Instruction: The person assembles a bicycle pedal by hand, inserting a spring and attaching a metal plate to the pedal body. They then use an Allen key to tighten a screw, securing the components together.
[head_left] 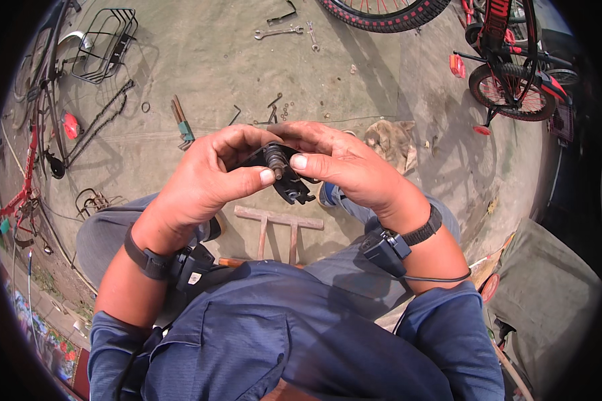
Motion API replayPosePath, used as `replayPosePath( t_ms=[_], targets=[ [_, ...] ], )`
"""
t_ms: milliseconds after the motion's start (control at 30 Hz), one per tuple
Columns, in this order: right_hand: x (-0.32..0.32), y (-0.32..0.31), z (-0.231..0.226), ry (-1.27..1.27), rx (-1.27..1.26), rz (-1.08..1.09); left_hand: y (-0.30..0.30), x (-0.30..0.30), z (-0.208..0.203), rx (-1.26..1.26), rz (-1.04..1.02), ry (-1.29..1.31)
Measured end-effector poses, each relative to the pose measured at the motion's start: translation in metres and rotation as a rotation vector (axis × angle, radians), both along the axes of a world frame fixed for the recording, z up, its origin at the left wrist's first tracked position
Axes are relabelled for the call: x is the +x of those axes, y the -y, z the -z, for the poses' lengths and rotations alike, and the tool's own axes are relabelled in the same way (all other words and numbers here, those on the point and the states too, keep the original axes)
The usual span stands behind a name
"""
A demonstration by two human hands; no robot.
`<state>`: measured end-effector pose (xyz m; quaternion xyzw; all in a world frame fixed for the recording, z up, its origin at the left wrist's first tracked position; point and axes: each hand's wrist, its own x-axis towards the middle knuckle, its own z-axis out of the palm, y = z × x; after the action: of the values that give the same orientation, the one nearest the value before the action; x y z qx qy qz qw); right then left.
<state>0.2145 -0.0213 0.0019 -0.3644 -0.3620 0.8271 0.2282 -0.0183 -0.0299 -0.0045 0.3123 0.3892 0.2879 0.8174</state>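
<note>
Both hands hold one black metal bicycle part (pixel 289 184) in front of my lap. A dark ribbed rod, like a coil spring or a threaded bolt (pixel 275 157), stands on it between my thumbs. My left hand (pixel 214 170) grips the part from the left, its thumb tip beside the rod's lower end. From the right, my right hand (pixel 351 167) is closed around the other side, thumb resting near the rod. The fingers of both hands curl behind the part and are partly hidden. The part's far side is covered by them, and its exact kind is unclear.
Beyond my hands lie a folding hex key set (pixel 182 123), small nuts and bolts (pixel 286 107) and wrenches (pixel 279 32). A rag (pixel 391 144) lies to the right. A wooden stool (pixel 279 217) stands between my legs. Bicycle parts, a chain and a wire basket (pixel 106 45) are left; a bicycle (pixel 508 73) is far right.
</note>
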Motion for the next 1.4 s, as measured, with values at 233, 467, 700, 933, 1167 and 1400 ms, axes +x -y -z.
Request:
replayPosePath(
  t_ms=[233,467,700,933,1167,1400],
  targets=[
    [0.0002,-0.0062,0.002,-0.02,-0.139,-0.065,-0.0014,-0.0017,-0.0006,0.011,-0.034,-0.025],
    [-0.0019,-0.0027,-0.0003,-0.107,-0.196,-0.035,-0.003,-0.0024,0.003,0.005,-0.041,-0.017],
    [-0.0023,0.0,0.0027,-0.15,-0.207,-0.026,-0.0027,-0.0026,0.0019,-0.044,-0.02,0.027],
    [-0.0009,-0.001,0.0004,-0.196,-0.212,-0.036,-0.0016,-0.0015,0.0016,-0.063,-0.004,0.029],
    [-0.0065,0.0009,0.0023,-0.213,-0.19,-0.016,-0.0023,-0.0041,0.0025,-0.067,0.015,0.106],
    [-0.0026,-0.0009,-0.0035,-0.29,-0.251,-0.082,-0.0001,-0.0015,0.0047,-0.068,0.008,0.076]
  ],
)
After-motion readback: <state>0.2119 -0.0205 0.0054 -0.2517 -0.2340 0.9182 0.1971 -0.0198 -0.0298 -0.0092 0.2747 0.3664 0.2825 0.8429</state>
